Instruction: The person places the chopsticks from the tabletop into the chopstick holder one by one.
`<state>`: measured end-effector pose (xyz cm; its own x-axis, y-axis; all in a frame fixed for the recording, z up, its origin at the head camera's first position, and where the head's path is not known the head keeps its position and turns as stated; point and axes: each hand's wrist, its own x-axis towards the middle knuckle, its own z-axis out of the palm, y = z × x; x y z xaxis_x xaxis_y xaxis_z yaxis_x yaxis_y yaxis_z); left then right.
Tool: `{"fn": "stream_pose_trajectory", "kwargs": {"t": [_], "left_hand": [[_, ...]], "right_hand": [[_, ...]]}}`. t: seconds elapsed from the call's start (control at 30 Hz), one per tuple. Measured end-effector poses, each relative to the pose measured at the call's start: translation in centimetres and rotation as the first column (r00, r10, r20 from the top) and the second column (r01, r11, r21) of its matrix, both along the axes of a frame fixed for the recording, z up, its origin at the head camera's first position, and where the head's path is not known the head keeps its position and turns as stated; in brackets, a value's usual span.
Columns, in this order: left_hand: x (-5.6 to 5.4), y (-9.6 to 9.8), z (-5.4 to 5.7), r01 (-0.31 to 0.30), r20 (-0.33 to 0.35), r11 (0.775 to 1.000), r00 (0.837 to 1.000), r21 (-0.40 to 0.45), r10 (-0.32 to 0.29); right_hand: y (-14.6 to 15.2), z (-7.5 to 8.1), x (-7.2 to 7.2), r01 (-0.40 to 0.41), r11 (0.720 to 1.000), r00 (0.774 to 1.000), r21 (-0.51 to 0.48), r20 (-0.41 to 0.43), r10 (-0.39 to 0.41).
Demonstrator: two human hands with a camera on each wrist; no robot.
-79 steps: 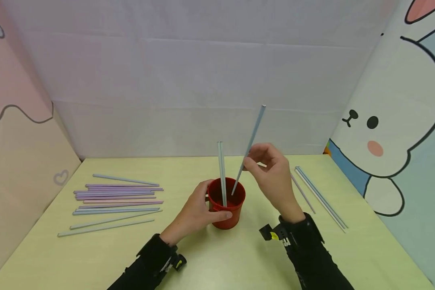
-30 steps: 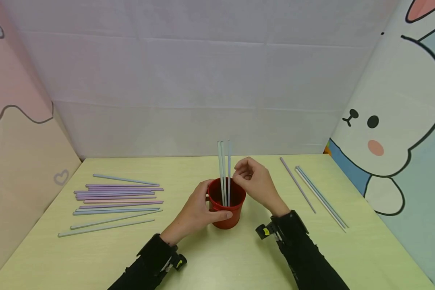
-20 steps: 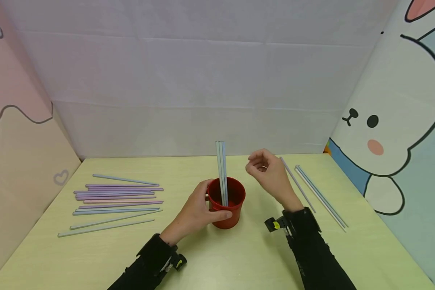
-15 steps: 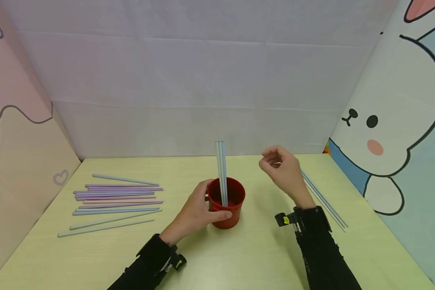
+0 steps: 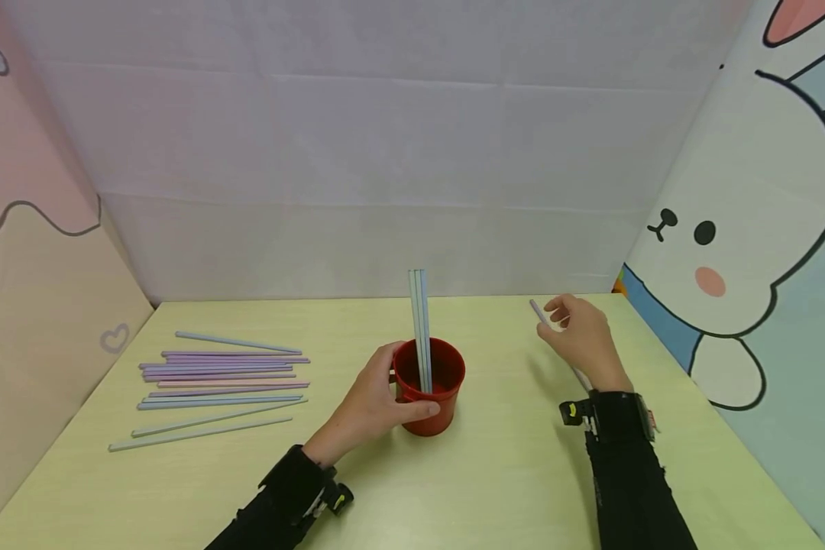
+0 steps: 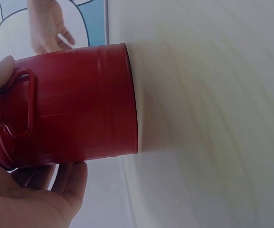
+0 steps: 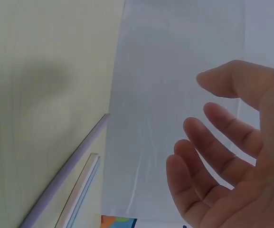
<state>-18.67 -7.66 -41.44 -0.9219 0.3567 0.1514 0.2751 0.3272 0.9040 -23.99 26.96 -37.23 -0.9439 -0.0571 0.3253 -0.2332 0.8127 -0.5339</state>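
Note:
My left hand [image 5: 367, 409] grips the red mug [image 5: 431, 425] by its sides, thumb across the front and fingers behind. In the left wrist view the mug's wire handle [image 6: 31, 102] faces the palm. Three thin pale green and blue sticks [image 5: 419, 321] stand upright together in the mug. Over the right part of the table, my right hand [image 5: 584, 336] hovers with loosely bent fingers, holding nothing. A thin purple stick [image 7: 63, 173] lies below it, partly covered by the hand in the head view. Beside that stick lie pale pink and blue ones [image 7: 82, 190], hidden in the head view.
Several thin sticks in purple [image 5: 230, 367], pink [image 5: 234, 383], blue [image 5: 220, 405] and pale green [image 5: 199, 433] lie in a loose row on the left of the table [image 5: 399, 504]. A white sheet [image 5: 357, 229] rises behind the table's back edge.
My right hand lowered a blue stick into the mug and let it go, then moved right over the sticks lying there. My left hand has stayed on the mug.

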Motion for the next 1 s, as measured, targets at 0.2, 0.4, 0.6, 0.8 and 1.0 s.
{"fn": "stream_pose_trajectory", "kwargs": {"t": [0.2,0.4,0.6,0.8,1.0], "left_hand": [[0.0,0.0,-0.1,-0.005,0.0,1.0,1.0,-0.002,0.005],[0.0,0.0,-0.1,-0.001,0.0,1.0,1.0,-0.001,0.001],[0.0,0.0,0.0,-0.003,0.006,1.0,1.0,-0.002,0.003],[0.0,0.0,0.1,0.003,0.011,1.0,1.0,0.001,-0.003],[0.0,0.0,0.1,0.006,0.013,1.0,1.0,-0.001,-0.006]], "right_hand": [[1.6,-1.6,-0.5,0.033,0.996,0.995,0.085,0.094,-0.041],[2.5,-3.2,-0.9,0.078,0.981,0.967,0.179,0.227,-0.118],[2.7,-4.1,-1.1,0.089,0.98,0.942,0.177,0.304,-0.141],[2.9,-4.4,-1.0,0.075,0.983,0.947,0.17,0.296,-0.123],[2.8,-4.3,-0.8,0.101,0.983,0.95,0.152,0.28,-0.141]]}}
